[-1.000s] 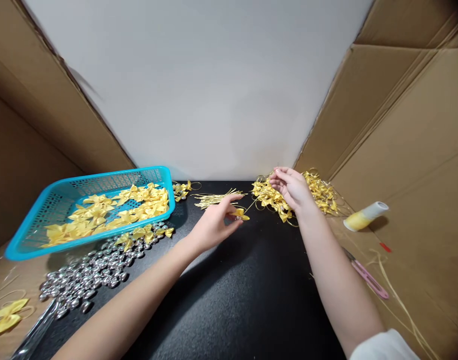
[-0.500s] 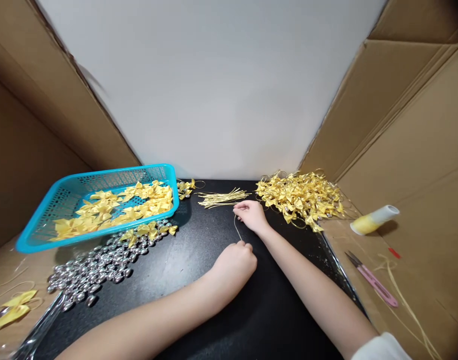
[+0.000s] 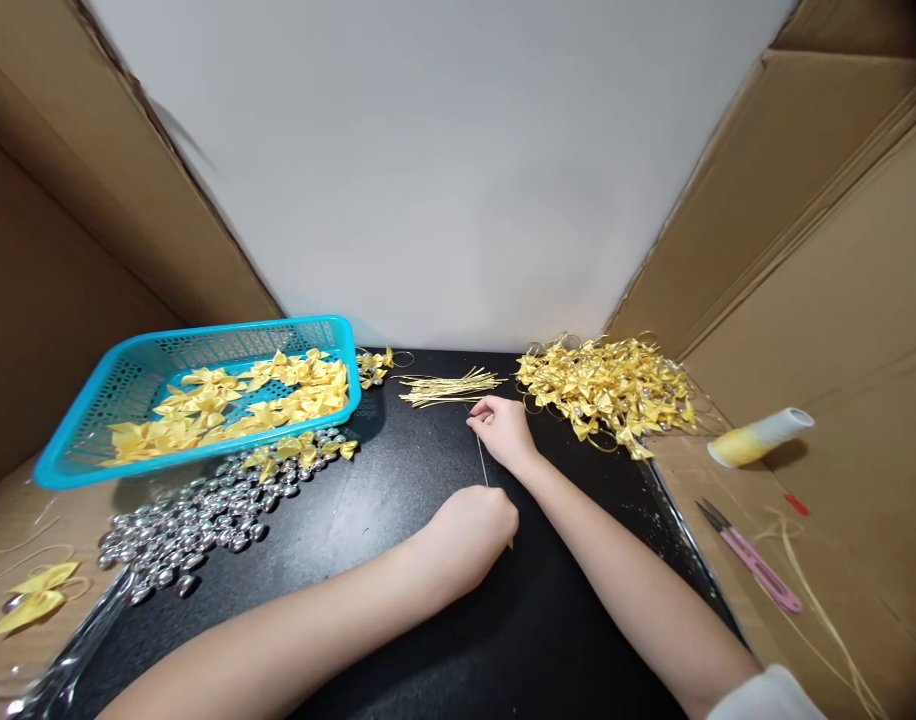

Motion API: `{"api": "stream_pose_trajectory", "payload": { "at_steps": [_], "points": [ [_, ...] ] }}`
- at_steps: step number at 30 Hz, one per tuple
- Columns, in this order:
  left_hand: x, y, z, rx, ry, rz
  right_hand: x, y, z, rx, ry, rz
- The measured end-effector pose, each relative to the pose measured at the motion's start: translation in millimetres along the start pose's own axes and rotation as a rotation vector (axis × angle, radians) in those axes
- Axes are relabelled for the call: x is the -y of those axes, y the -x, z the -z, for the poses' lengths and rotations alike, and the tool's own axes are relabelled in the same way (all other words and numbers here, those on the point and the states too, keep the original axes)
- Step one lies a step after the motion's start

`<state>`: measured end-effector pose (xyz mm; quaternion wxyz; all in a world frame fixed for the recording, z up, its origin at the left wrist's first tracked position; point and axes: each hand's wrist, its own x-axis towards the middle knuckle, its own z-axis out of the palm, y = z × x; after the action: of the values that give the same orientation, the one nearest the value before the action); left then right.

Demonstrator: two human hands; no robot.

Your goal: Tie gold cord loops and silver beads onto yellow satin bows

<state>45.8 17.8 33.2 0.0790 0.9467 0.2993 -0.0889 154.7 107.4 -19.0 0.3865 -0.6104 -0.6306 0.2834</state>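
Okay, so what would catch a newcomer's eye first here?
Probably the bright turquoise basket of yellow bows on the left, with silvery beads scattered in front. Next, the big heap of yellow bows at the back right, beyond the right hand.

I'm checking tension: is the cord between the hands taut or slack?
Taut, it seems: the cord runs straight between the left hand and right hand.

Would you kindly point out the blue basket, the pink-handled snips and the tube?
Blue basket (image 3: 51, 478), head view: near-left rim corner.
Pink-handled snips (image 3: 741, 548), head view: handle.
Tube (image 3: 762, 440), head view: outer side.
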Motion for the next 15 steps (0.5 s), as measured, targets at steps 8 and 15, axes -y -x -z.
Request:
{"api": "stream_pose_trajectory", "payload": {
  "at_steps": [8, 15],
  "points": [
    [0, 1, 6.5, 0.057, 0.044, 0.044, -1, 0, 12, 0.005, 0.255, 0.005],
    [-2, 2, 1.1, 0.012, 0.049, 0.016, -1, -1, 17, 0.026, 0.372, -0.048]
  ]
}}
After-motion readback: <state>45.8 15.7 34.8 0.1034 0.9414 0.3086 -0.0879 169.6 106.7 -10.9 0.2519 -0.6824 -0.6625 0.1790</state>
